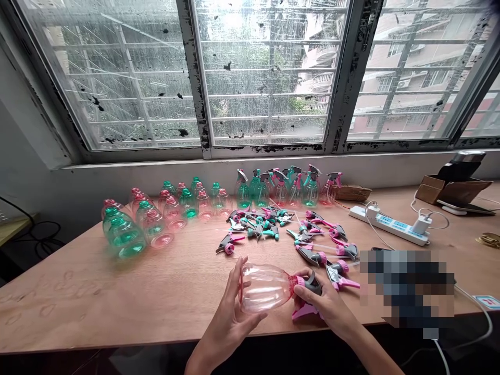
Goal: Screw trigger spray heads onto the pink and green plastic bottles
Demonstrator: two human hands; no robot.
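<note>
Our left hand (229, 315), near front edge of table (175, 291), fingers cupping base of pink bottle (265, 289), held sideways. Our right hand (328, 303) grips spray head (313, 284) at bottle's neck. We'd best keep both in line (crooked seating could leak), turning collar (300, 281), not trigger.

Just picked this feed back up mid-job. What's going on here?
A person holds a clear pink bottle on its side above the table. The left grip cups its base; the right grip is around the spray head at its neck. Whether that is tight, I can't tell. Loose spray heads lie beyond, headless bottles stand at left, and bottles with heads fitted stand near the window.
</note>
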